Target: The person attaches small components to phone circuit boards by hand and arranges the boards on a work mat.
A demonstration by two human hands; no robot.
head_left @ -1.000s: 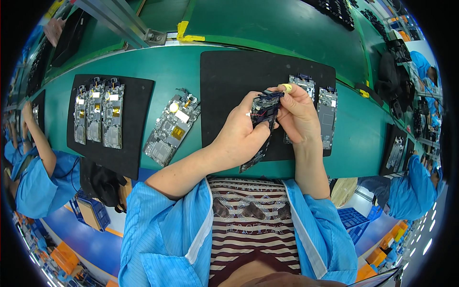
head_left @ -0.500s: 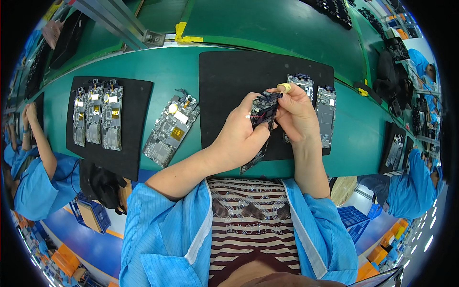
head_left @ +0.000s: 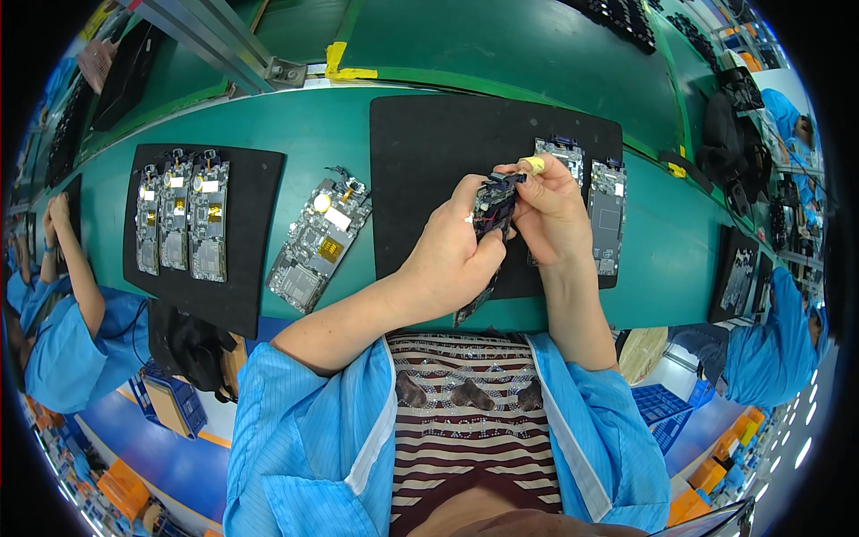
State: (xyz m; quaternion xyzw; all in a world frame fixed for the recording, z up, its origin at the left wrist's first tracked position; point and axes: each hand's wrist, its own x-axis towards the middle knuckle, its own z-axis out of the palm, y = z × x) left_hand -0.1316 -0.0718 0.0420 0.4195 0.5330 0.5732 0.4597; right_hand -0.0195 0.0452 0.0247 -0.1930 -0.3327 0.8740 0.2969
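My left hand is closed round a long, narrow circuit board, which stands steeply tilted over the black mat. Thin red wires show on its upper part, and its lower end pokes out below my wrist. My right hand pinches the dark part at the board's top end; a yellow cover wraps one fingertip. What exactly sits between those fingertips is hidden. Just beyond the right hand lie two boards, a partly covered one and a grey one.
Left of the mat, a single board with a gold patch lies slanted on the green table. Three more boards rest on a smaller black mat. A metal post rises at the back. People in blue work on both sides.
The held board has turned slightly more edge-on, and its lower end has shifted a little to the right. My right hand has moved slightly left, still at the top end.
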